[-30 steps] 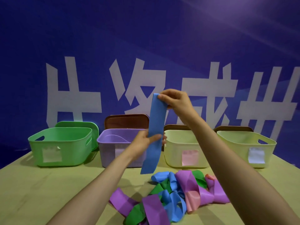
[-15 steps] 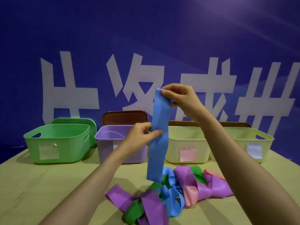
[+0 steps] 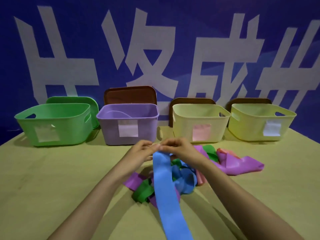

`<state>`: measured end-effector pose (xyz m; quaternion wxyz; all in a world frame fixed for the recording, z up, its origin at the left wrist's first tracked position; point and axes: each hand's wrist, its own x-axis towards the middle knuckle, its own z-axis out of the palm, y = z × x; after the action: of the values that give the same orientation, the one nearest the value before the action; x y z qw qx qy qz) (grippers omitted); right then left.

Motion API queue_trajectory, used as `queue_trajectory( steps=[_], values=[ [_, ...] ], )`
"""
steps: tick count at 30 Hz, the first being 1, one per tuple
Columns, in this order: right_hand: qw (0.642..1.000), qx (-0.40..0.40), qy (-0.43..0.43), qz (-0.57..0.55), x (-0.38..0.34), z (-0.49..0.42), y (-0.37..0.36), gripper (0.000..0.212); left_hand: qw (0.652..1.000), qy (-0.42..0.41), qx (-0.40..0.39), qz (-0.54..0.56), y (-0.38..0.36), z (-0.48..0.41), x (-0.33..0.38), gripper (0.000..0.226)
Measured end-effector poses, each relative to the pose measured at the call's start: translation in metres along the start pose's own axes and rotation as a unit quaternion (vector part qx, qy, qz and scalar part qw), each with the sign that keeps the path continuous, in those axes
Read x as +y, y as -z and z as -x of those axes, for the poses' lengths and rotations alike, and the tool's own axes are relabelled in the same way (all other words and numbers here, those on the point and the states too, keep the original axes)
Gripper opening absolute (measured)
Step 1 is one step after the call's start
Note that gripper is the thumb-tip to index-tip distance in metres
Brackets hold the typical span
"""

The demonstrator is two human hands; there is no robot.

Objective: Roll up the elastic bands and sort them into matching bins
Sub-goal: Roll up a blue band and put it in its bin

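**Desk:** What sort of place is this?

**Photographer:** A staged sorting station, more a demonstration or recording set than a home or a shop. A plain table (image 3: 52, 179) stands against a blue printed banner (image 3: 173, 23) with huge white characters (image 3: 149, 54).

**Desk:** What else shows it?

**Photographer:** Four plastic bins stand in a row: a green bin (image 3: 69, 129), a purple bin (image 3: 110, 134) and two pale yellow bins (image 3: 183, 129). Each carries a paper label (image 3: 128, 128), and lids (image 3: 129, 95) lean behind them. A heap of coloured bands (image 3: 242, 163) lies in front.
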<state>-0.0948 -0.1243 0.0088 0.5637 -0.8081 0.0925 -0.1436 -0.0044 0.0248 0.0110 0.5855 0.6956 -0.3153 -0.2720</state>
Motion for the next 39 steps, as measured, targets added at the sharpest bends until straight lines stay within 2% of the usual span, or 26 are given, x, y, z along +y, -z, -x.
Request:
queue_trajectory(
  steps=[4,7,14,18,21,27,32,36,39],
  values=[
    [0.998,0.067,-0.002,-0.020,0.016,-0.007,-0.001,0.005,0.999,-0.014,-0.003,-0.033,-0.010,-0.027,-0.017,0.026],
    [0.991,0.120,-0.003,-0.060,0.023,-0.010,-0.001,0.001,1.000,-0.014,0.013,0.011,-0.016,-0.035,-0.020,0.013],
    [0.972,0.138,0.008,-0.189,0.032,0.006,0.000,0.010,0.988,-0.008,0.046,0.147,-0.029,-0.030,-0.026,0.009],
    [0.974,0.160,0.032,-0.156,0.028,0.009,-0.004,0.011,0.978,0.016,0.054,0.199,-0.034,-0.025,-0.025,0.010],
    [0.978,0.140,0.055,-0.141,0.023,0.013,-0.003,0.016,0.971,0.016,0.062,0.229,-0.034,-0.024,-0.023,0.009],
    [0.981,0.153,0.093,-0.070,0.022,0.016,-0.001,0.022,0.965,0.034,0.014,0.258,-0.034,-0.017,-0.020,0.007],
    [0.975,0.182,0.122,0.031,0.028,0.014,-0.003,0.030,0.963,0.018,0.012,0.267,-0.034,-0.015,-0.018,0.008],
    [0.980,0.159,0.121,0.012,0.026,0.015,-0.003,0.023,0.963,0.016,0.038,0.267,-0.034,-0.014,-0.020,0.006],
    [0.985,0.120,0.092,-0.081,0.020,0.019,0.000,0.019,0.968,-0.008,0.051,0.245,-0.034,-0.014,-0.021,0.006]
  ],
)
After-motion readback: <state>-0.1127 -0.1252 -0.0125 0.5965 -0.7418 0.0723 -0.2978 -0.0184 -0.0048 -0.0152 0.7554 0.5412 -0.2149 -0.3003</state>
